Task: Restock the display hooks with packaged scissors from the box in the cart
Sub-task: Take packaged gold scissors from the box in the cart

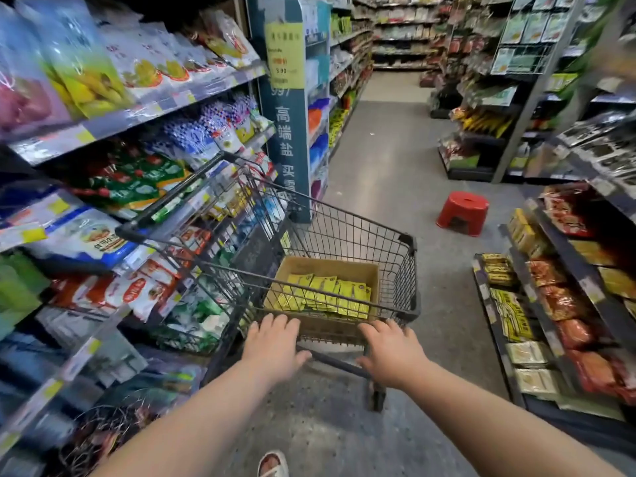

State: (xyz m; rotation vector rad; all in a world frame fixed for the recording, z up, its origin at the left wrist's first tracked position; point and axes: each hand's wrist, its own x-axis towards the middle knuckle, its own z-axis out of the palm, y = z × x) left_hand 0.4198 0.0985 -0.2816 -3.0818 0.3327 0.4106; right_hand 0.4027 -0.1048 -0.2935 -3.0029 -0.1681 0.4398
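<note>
A wire shopping cart (347, 228) stands in the aisle in front of me, its handle on the far left side. Inside it sits an open cardboard box (327, 268) holding several yellow-green flat packages (330, 296); I cannot make out scissors in them. My left hand (275, 346) grips the cart's near rim, fingers over the top and thumb underneath. My right hand (392, 352) grips the same rim further right in the same way. No display hooks for scissors can be made out.
Stocked shelves (113, 118) press close to the cart's left side. Low shelves (537, 304) of packets line the right. A red plastic stool (463, 213) stands on the floor ahead right. A wire rack (519, 46) with hanging packets is at the far right.
</note>
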